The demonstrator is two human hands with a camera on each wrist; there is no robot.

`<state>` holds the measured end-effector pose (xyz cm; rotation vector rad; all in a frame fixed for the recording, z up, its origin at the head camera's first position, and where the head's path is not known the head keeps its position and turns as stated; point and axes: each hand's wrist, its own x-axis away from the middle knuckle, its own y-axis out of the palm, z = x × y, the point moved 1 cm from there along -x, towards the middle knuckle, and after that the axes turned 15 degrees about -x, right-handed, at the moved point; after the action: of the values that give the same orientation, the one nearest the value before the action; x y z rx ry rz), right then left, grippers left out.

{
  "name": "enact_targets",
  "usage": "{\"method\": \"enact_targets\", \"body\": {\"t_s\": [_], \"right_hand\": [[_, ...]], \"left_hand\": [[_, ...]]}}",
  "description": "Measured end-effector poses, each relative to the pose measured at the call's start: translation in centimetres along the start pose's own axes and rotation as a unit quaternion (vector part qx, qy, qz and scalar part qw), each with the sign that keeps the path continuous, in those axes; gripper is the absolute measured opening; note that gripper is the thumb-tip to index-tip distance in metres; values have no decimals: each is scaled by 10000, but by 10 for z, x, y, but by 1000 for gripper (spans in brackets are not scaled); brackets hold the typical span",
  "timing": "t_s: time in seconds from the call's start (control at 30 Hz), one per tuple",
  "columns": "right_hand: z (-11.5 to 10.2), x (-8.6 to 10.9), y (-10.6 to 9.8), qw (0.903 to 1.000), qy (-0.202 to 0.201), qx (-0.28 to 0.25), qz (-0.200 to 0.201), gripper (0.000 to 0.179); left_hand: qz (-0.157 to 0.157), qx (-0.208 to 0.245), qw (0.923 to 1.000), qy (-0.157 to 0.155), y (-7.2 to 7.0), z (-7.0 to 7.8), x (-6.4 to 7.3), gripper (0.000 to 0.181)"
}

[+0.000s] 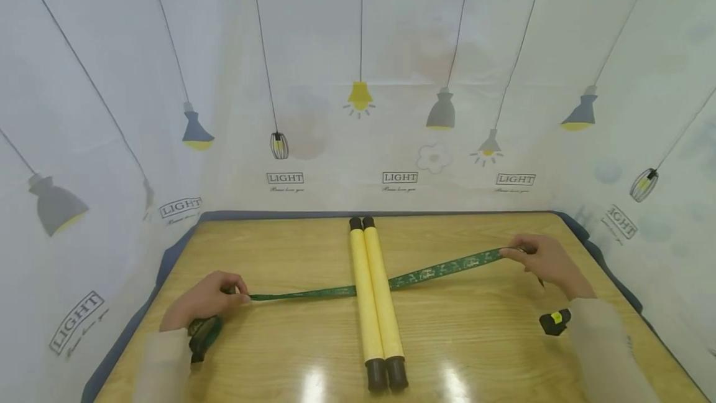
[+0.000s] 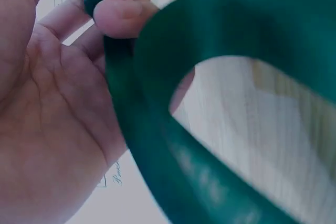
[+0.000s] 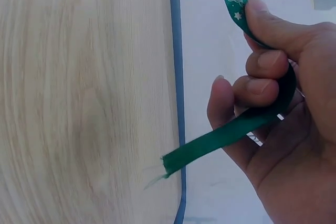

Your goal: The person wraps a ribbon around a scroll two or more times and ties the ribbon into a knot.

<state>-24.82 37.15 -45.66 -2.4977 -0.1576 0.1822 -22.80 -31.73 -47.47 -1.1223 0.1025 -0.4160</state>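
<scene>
Left hand: the left hand [image 1: 208, 299] pinched the green ribbon [image 1: 313, 294] between thumb and fingers, and its wrist view showed more ribbon looping [image 2: 220, 40] out of the palm
Right hand: the right hand [image 1: 548, 261] gripped the other end with curled fingers; a short frayed tail [image 3: 210, 148] stuck out below the fist
Ribbon: stretched taut between the two hands, running under the pair of yellow rolls [image 1: 376, 297]
Rolls: lying side by side midway between the hands, dark caps at both ends, on the wooden table [image 1: 464, 341]
Near the right wrist: a small black and yellow object [image 1: 555, 321], untouched
Progress: by my judgement the ribbon was laid beneath the rolls, but no wrap, crossing or knot was made yet; tying appeared to be all left to do
</scene>
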Motion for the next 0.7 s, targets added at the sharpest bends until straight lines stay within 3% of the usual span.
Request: {"method": "enact_targets", "body": {"t_s": [0.23, 0.37, 0.57, 0.7], "right_hand": [[8, 5, -17, 9995, 221, 93, 216, 39], [12, 8, -28, 9988, 308, 182, 325, 46], [18, 15, -43, 9965, 512, 390, 524, 53], [27, 20, -51, 9947, 643, 367, 716, 57]], "left_hand": [[80, 94, 9999, -100, -7, -14, 15, 10], [247, -126, 9993, -260, -10, -18, 24, 6], [555, -552, 9942, -734, -23, -24, 33, 6], [989, -811, 9871, -961, -31, -30, 37, 9]]}}
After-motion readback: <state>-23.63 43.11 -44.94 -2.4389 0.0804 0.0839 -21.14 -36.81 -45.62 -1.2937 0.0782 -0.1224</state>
